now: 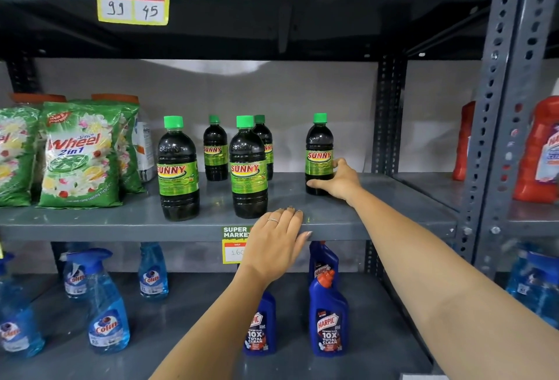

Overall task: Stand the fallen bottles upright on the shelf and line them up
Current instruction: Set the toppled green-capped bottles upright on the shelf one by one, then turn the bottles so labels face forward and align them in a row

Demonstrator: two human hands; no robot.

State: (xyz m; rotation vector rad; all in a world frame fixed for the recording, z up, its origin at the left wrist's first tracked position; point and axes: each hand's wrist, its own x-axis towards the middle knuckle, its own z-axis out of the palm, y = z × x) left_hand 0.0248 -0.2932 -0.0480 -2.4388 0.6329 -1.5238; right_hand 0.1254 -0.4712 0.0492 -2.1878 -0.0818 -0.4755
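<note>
Several dark Sunny bottles with green caps stand upright on the grey middle shelf (pixel 121 216). Two are near the front: one at the left (pixel 178 168) and one in the middle (pixel 248 168). Two smaller-looking ones stand behind, one (pixel 215 149) in the open and one (pixel 263 140) partly hidden by the middle front bottle. A fifth bottle (pixel 319 149) stands apart to the right, with my right hand (pixel 338 181) wrapped around its lower half. My left hand (pixel 276 239) lies flat on the shelf's front edge, holding nothing, and covers part of a price tag.
Green Wheel detergent bags (pixel 80 155) fill the shelf's left end. Red bottles (pixel 537 149) stand in the bay to the right, beyond a perforated grey post (pixel 496 107). On the shelf below are blue Colin sprays (pixel 107 313) and Harpic bottles (pixel 328 316).
</note>
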